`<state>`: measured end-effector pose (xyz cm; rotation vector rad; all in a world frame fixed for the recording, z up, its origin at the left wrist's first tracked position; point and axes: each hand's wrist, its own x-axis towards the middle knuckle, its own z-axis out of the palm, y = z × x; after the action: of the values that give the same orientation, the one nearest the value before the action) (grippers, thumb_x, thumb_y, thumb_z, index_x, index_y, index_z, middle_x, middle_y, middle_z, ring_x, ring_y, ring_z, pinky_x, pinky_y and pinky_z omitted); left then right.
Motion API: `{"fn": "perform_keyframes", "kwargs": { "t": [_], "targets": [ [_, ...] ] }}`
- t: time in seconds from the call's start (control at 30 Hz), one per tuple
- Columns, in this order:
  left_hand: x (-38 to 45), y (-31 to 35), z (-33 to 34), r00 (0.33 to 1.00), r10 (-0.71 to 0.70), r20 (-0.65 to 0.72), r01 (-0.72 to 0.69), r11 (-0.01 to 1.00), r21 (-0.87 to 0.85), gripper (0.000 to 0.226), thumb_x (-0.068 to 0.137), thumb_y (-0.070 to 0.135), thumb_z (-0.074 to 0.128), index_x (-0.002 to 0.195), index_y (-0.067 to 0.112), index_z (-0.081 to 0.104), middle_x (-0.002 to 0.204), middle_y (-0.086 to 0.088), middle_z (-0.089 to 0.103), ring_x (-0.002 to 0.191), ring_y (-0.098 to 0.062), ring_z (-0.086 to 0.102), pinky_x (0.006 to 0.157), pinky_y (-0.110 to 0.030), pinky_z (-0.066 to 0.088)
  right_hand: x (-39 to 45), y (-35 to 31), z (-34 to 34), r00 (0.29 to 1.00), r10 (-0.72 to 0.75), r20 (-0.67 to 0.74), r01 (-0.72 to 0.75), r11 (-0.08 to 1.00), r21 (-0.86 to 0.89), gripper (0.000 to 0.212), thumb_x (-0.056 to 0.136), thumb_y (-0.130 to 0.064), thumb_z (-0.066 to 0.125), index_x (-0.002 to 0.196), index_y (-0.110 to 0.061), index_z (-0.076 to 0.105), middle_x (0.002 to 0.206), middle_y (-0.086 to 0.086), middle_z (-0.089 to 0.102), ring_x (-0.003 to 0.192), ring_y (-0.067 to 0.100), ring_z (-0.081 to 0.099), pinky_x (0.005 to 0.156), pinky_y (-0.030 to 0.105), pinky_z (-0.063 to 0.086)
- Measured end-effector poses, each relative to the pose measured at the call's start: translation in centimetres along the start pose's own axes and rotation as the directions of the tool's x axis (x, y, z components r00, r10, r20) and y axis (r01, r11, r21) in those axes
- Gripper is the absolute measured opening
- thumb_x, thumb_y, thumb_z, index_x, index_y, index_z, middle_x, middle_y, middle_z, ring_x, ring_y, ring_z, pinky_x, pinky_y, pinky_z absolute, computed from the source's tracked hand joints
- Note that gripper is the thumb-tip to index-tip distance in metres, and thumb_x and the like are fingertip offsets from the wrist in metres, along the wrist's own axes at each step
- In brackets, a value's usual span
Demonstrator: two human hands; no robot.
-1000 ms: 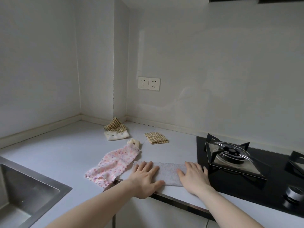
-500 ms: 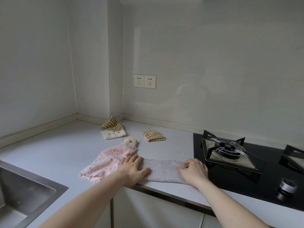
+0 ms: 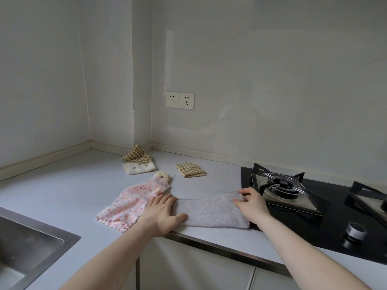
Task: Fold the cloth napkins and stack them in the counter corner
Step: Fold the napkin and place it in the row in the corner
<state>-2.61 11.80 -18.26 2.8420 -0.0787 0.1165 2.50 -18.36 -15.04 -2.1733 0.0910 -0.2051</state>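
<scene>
— Only one view: head-worn, wide-angle, looking forward and down across the counter (image 3: 62, 185) toward the wall corner.

— Near or far?

— Close to the hands; forearms entering from the bottom edge. Right hand (image 3: 251, 203) pinching the end of the grey napkin (image 3: 211, 212) near frame centre, left hand (image 3: 162, 212) flat just left of that grip. Hob (image 3: 335, 206) right of it, sink (image 3: 25, 243) far left and nearer.

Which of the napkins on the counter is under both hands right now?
The pale grey napkin by the stove: left hand presses one end, right hand pinches the other. The pink dotted napkin lies beside it.
</scene>
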Motion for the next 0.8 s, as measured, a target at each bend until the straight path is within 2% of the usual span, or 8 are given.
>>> {"fn": "perform_keyframes", "kwargs": {
  "t": [0.17, 0.3, 0.37, 0.43, 0.53, 0.57, 0.67, 0.8],
  "targets": [
    [0.1, -0.2, 0.3, 1.000, 0.003, 0.005, -0.003, 1.000, -0.016, 0.092, 0.085, 0.081, 0.027, 0.160, 0.028, 0.025, 0.169, 0.006, 0.017, 0.157, -0.019, 0.007, 0.128, -0.043, 0.004, 0.5, -2.1, -0.7, 0.999, 0.026, -0.027, -0.025, 0.999, 0.023, 0.033, 0.087, -0.019, 0.074, 0.118, -0.021, 0.061, 0.113, 0.004, 0.063, 0.102, 0.021, 0.063, 0.081, 0.031, 0.050],
    [0.3, -0.5, 0.5, 1.000, 0.009, -0.023, -0.011, 0.998, -0.058, 0.077, 0.090, 0.062, 0.028, 0.158, 0.026, 0.030, 0.169, 0.005, 0.020, 0.157, -0.019, 0.008, 0.128, -0.043, 0.003, 1.0, -4.6, -0.2, 0.999, 0.044, -0.002, -0.044, 0.999, 0.014, 0.036, 0.083, -0.019, 0.076, 0.117, -0.021, 0.065, 0.116, 0.002, 0.061, 0.108, 0.022, 0.059, 0.082, 0.029, 0.049],
    [0.2, -0.5, 0.3, 1.000, 0.015, -0.025, -0.017, 0.996, -0.083, 0.072, 0.092, 0.052, 0.029, 0.158, 0.024, 0.031, 0.168, 0.004, 0.021, 0.157, -0.018, 0.008, 0.128, -0.041, 0.001, 1.1, -6.1, 0.4, 0.998, 0.060, 0.021, -0.060, 0.998, 0.010, 0.032, 0.083, -0.018, 0.075, 0.114, -0.021, 0.068, 0.112, 0.001, 0.062, 0.103, 0.022, 0.060, 0.070, 0.026, 0.050],
    [0.1, -0.4, 0.0, 1.000, 0.012, -0.023, -0.015, 0.992, -0.126, 0.071, 0.090, 0.047, 0.029, 0.157, 0.023, 0.033, 0.168, 0.003, 0.023, 0.156, -0.018, 0.010, 0.128, -0.040, 0.003, 1.4, -7.3, 1.2, 0.997, 0.065, 0.049, -0.066, 0.997, 0.031, 0.030, 0.080, -0.015, 0.074, 0.110, -0.020, 0.073, 0.101, 0.000, 0.071, 0.094, 0.021, 0.067, 0.072, 0.027, 0.056],
    [0.2, -0.5, -0.4, 1.000, 0.000, -0.023, -0.005, 0.978, -0.209, 0.070, 0.088, 0.043, 0.028, 0.155, 0.023, 0.037, 0.166, 0.002, 0.029, 0.154, -0.016, 0.018, 0.127, -0.037, 0.009, 1.2, -9.1, 3.0, 0.989, 0.077, 0.123, -0.090, 0.991, 0.102, 0.026, 0.078, -0.006, 0.071, 0.101, -0.018, 0.071, 0.078, 0.004, 0.074, 0.063, 0.015, 0.069, 0.063, 0.024, 0.057],
    [0.2, -0.5, -0.5, 1.000, -0.004, -0.025, -0.002, 0.972, -0.235, 0.067, 0.090, 0.040, 0.029, 0.155, 0.023, 0.038, 0.165, 0.002, 0.031, 0.153, -0.015, 0.020, 0.126, -0.036, 0.011, 1.0, -9.6, 3.7, 0.986, 0.076, 0.145, -0.094, 0.989, 0.118, 0.027, 0.076, -0.006, 0.071, 0.099, -0.018, 0.071, 0.080, 0.006, 0.075, 0.063, 0.015, 0.070, 0.065, 0.025, 0.060],
    [0.2, -0.7, -0.7, 0.999, -0.034, -0.031, 0.023, 0.947, -0.320, 0.058, 0.097, 0.032, 0.037, 0.154, 0.022, 0.040, 0.163, 0.002, 0.035, 0.151, -0.016, 0.027, 0.123, -0.034, 0.017, 0.5, -10.5, 6.2, 0.980, 0.059, 0.190, -0.086, 0.986, 0.141, 0.036, 0.065, -0.010, 0.073, 0.100, -0.019, 0.073, 0.097, 0.010, 0.074, 0.082, 0.022, 0.075, 0.075, 0.038, 0.065],
    [0.4, -1.0, -0.9, 0.997, -0.079, -0.014, 0.066, 0.904, -0.422, 0.054, 0.100, 0.025, 0.040, 0.153, 0.022, 0.042, 0.160, 0.002, 0.040, 0.148, -0.018, 0.034, 0.121, -0.031, 0.023, -0.9, -11.5, 8.9, 0.960, 0.076, 0.270, -0.128, 0.976, 0.179, 0.035, 0.080, 0.008, 0.070, 0.108, -0.013, 0.067, 0.103, 0.017, 0.069, 0.068, 0.027, 0.076, 0.054, 0.033, 0.061]
  ]
}}
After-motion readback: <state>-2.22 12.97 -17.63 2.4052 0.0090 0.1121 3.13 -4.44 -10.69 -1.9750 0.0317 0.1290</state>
